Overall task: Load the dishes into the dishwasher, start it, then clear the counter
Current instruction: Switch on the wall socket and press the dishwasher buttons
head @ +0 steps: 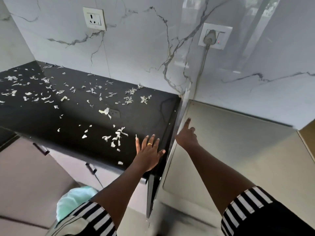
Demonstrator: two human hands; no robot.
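Wall (136, 48): white marble-pattern panels with grey veins, rising behind the counter and the dishwasher.
Counter (144, 108): glossy black surface. Its right edge stands just beside the dishwasher's left side.
Dishwasher (238, 150): grey appliance with a flat top, lying to the right of the counter's right edge and backing onto the wall.
Cabinet fronts (25, 176): brown-grey, below the counter's front edge, with dark handles.
Green bundle (73, 203): pale green, soft material below the counter's front edge; what it is cannot be told.
Left hand (149, 154): laid flat on the counter at its front right corner, fingers straight and spread wide, holding nothing.
Right hand (187, 137): over the dishwasher's left edge, index finger extended with its tip at the top surface, other fingers curled in, holding nothing.
Plugged socket (215, 36): on the wall above the dishwasher's rear left corner, its grey cord (202, 65) hanging down.
Free socket (94, 18): on the wall above the counter's rear edge.
Scraps (117, 135): pale shreds scattered across the counter, densest toward its left side.
Ring (149, 144): gold, on a left-hand finger.
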